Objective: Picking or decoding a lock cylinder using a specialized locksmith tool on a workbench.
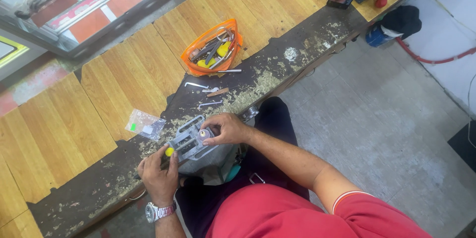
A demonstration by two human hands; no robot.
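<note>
A small grey metal vise (191, 143) is fixed at the near edge of a worn dark workbench strip (277, 71). My right hand (225, 129) pinches a round metal lock cylinder (203, 133) sitting at the vise jaws. My left hand (159, 174), with a wristwatch on the wrist, is closed around a tool with a yellow end (169, 151) next to the vise's left side.
An orange pouch (212, 49) full of metal tools lies on the wooden bench top. Hex keys (197, 85) and small parts lie near it, with metal filings scattered about. A small clear bag (144, 124) lies left of the vise. Grey concrete floor (377, 119) is to the right.
</note>
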